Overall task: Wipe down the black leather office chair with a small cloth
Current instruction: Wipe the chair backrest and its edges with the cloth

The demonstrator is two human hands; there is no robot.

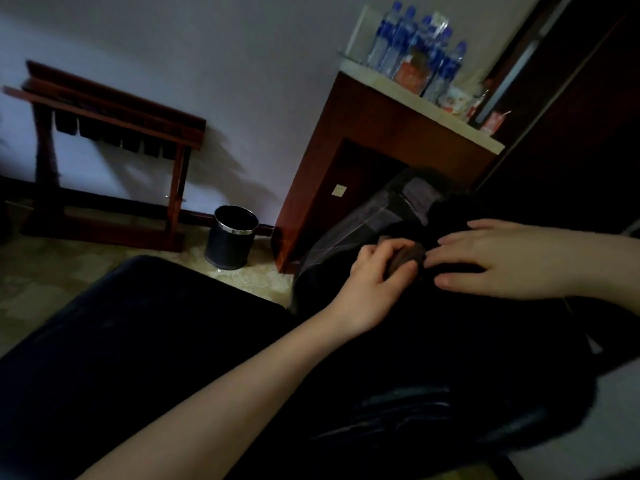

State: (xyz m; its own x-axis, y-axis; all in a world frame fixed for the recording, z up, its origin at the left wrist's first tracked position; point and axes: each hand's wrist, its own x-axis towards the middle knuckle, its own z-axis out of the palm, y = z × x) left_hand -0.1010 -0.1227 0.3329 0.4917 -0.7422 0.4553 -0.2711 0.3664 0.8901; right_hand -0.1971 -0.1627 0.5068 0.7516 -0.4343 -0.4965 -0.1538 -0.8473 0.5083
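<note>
The office chair (145,341) filling the lower half of the frame is glossy black, with faint pale streaks at lower right. At centre right, the small cloth (407,256) is dull brown against the dark upholstery. The wall (242,64) across the top is pale grey-white. The luggage rack (110,123) at upper left and the cabinet (363,140) at upper right are reddish-brown wood; the cabinet's worktop (433,109) is cream. The water bottles (415,50) on it are clear with blue labels. The waste bin (231,242) is black with a silver rim. The floor (41,282) shows a mottled beige pattern.
</note>
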